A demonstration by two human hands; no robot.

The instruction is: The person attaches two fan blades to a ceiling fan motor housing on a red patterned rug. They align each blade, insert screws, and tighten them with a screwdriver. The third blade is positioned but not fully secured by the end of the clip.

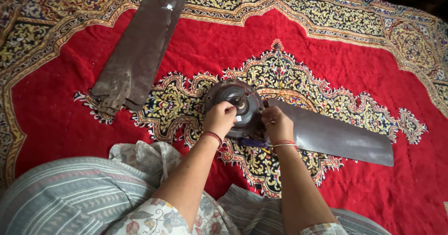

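At the middle of the red patterned carpet [354, 62] we see a dark round ceiling-fan motor [233, 105] lying flat, one brown blade [333, 137] attached and reaching right. Our left hand [219, 119] rests on the motor's near edge, fingers curled together in a loose fist. Our right hand [277, 124] sits where blade meets motor, fingers bent together; whether they pinch anything we cannot tell. Loose blades [137, 48] lie stacked far left, well apart.
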